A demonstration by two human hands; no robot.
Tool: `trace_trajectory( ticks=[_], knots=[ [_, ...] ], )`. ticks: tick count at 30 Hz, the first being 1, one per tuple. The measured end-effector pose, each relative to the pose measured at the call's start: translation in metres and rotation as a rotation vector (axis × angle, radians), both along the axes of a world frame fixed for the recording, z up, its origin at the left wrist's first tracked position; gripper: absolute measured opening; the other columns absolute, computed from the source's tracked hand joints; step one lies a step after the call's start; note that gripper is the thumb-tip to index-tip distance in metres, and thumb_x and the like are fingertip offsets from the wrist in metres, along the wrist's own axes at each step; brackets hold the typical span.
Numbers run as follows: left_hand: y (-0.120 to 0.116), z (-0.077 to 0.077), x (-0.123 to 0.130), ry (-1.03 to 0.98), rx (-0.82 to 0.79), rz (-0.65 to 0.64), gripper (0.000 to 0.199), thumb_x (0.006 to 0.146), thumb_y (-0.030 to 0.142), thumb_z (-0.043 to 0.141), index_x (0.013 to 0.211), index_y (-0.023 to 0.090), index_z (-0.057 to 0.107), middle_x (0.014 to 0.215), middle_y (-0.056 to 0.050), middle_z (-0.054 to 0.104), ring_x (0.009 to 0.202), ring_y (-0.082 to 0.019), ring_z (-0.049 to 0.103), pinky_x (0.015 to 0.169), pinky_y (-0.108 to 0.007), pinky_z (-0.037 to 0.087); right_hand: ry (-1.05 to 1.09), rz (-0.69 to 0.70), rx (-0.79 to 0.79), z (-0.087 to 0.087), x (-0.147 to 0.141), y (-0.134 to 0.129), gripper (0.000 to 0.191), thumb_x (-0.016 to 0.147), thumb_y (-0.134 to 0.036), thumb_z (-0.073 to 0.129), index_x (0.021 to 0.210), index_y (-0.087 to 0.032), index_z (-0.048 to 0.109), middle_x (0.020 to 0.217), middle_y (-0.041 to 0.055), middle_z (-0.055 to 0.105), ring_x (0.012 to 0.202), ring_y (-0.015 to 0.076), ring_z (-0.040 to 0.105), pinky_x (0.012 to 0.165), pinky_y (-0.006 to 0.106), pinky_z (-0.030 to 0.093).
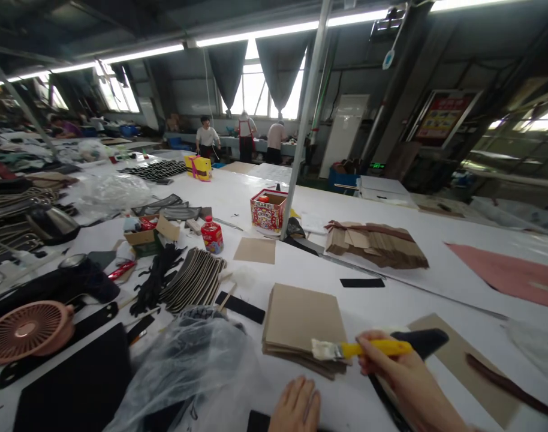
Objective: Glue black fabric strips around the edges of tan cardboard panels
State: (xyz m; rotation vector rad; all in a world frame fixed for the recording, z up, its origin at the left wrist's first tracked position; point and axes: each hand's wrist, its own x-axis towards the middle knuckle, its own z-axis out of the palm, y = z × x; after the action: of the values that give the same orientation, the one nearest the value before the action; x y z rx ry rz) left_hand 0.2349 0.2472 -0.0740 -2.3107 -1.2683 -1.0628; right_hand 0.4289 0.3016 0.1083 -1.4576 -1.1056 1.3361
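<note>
A yellow-handled brush [373, 348] with pale bristles is held in my right hand [393, 366], its tip over the front right part of a stack of tan square sheets [305, 318]. My left hand [296, 405] lies on the white table just in front of the stack, fingers extended and nothing visible in it. A dark curved piece [424, 342] lies beside and behind my right hand. Left of the stack is a black strip [241, 306].
Clear plastic [197, 360], a pink fan [29, 331] and stacked curved strips [195, 279] lie left. A red bottle [211, 234], a printed box [268, 213] and a metal pole [301, 132] stand behind. Bundled brown pieces [375, 245] lie right. People stand far back.
</note>
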Motion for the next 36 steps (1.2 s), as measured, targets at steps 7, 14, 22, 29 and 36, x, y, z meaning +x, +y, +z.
trace_trajectory(
  ticks=[7,14,22,29,36],
  knots=[
    [0.076,0.011,0.032,0.101,-0.18,0.095,0.061,0.069,0.051,0.063,0.114,0.01,0.059,0.117,-0.016,0.065,0.106,-0.034,0.061,0.084,-0.047,0.055,-0.049,0.174,0.01,-0.001,-0.084,0.087,0.033,0.072,-0.05,0.062,0.071,-0.019,0.052,0.043,-0.0016,0.059,0.038,0.0136,0.053,0.042,0.024,0.044],
    [0.094,-0.031,0.061,-0.195,0.233,0.312,0.024,0.076,0.012,0.043,0.085,0.018,0.064,0.086,-0.009,0.073,0.088,-0.028,0.067,0.08,-0.045,0.05,-0.231,0.256,0.023,-0.036,-0.118,0.122,0.023,0.072,-0.04,0.051,0.062,-0.019,0.052,0.039,-0.0009,0.058,0.033,0.0147,0.055,0.037,0.023,0.044],
    [0.096,-0.017,0.054,-0.145,0.289,0.316,0.027,0.076,0.003,0.041,0.079,0.019,0.062,0.081,-0.007,0.074,0.082,-0.025,0.069,0.078,-0.041,0.05,-0.318,-0.008,0.139,-0.044,-0.085,0.175,0.018,0.075,-0.036,0.051,0.064,-0.021,0.049,0.04,-0.0038,0.057,0.037,0.0154,0.057,0.039,0.024,0.048],
    [0.089,0.001,0.034,0.075,-0.062,0.183,0.017,0.074,0.019,0.061,0.09,0.022,0.068,0.096,-0.008,0.074,0.091,-0.028,0.068,0.077,-0.038,0.056,-0.372,-0.074,0.141,-0.034,-0.027,0.162,0.021,0.077,-0.038,0.048,0.065,-0.021,0.049,0.04,-0.0033,0.056,0.039,0.0177,0.058,0.043,0.028,0.049],
    [0.093,0.02,0.027,0.159,-0.37,0.099,0.039,0.073,0.013,0.064,0.111,0.023,0.063,0.112,-0.009,0.068,0.104,-0.028,0.062,0.081,-0.037,0.057,-0.633,0.159,0.465,-0.005,0.003,0.124,0.015,0.081,-0.029,0.053,0.07,-0.02,0.057,0.075,0.0007,0.059,0.07,0.0162,0.057,0.069,0.029,0.045]
  ],
)
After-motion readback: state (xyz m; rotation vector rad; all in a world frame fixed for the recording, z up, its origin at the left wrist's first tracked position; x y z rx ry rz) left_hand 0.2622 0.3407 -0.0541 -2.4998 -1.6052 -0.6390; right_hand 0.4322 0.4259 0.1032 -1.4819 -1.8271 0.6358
